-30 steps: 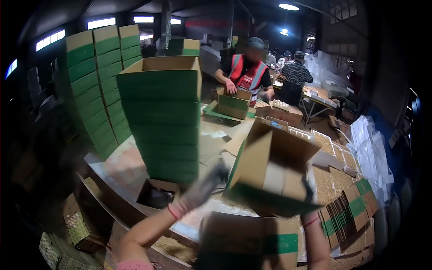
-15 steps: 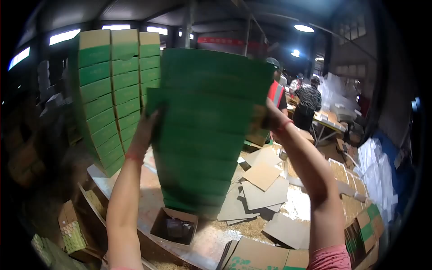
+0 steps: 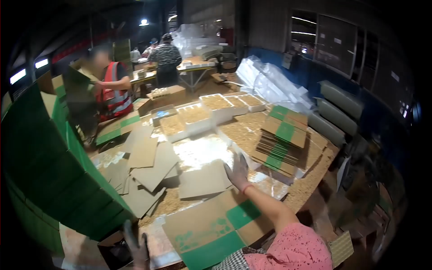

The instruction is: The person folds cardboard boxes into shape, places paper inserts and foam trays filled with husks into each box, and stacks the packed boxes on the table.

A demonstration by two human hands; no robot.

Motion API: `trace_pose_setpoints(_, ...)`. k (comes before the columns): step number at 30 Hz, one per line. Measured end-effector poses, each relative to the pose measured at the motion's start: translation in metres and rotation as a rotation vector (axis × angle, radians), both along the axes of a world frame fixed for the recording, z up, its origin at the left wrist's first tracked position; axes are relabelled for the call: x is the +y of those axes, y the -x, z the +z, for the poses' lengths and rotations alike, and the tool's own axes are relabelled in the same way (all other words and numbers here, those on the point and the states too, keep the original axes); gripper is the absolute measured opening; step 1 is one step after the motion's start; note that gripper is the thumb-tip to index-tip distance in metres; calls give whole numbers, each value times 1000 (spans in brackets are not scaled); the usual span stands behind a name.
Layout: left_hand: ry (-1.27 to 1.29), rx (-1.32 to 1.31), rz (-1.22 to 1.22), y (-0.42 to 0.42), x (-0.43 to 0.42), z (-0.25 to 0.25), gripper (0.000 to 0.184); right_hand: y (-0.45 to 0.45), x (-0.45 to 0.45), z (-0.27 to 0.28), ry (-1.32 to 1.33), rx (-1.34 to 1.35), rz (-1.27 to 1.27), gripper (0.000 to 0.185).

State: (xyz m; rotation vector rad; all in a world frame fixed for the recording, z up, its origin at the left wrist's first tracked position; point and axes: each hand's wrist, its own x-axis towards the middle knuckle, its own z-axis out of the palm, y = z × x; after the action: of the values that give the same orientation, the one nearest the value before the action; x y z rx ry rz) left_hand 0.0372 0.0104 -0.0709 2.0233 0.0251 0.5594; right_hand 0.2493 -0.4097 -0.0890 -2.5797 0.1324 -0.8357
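My left hand (image 3: pixel 137 246), in a dark glove, is low in the view with its fingers stretched apart and holds nothing. It is beside a small open box (image 3: pixel 108 249) and in front of a tall stack of green boxes (image 3: pixel 67 166). My right hand (image 3: pixel 238 172), also gloved, reaches across the table with fingers spread. It is at the right edge of a plain cardboard sheet (image 3: pixel 202 181); whether it touches the sheet I cannot tell. Between my arms lies a flattened brown and green carton (image 3: pixel 216 227).
Loose cardboard sheets (image 3: pixel 155 168) overlap left of centre. A pile of folded cartons (image 3: pixel 281 139) stands at right. White trays (image 3: pixel 193 116) with grainy brown filling line the far side. A person in a red vest (image 3: pixel 114 92) handles a box at far left; other people stand behind.
Both hands have come off the sides of the green box stack and dropped to table level. My view has swung right, so the stack now appears at the left.
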Motion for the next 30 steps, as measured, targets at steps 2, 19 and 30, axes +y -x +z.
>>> trace_pose_setpoints(2, 395, 438, 195, -22, -27, -114, 70, 38, -49, -51, -284, 714, 84, 80)
trace_pose_setpoints(19, -1225, -61, 54, 50, -167, 159, 60, 72, -60, 102, -790, -185, 888, 51)
trace_pose_setpoints(30, -229, 555, -185, -30, -135, 206, 44, 126, -66, 143, -299, -407, 1466, 30)
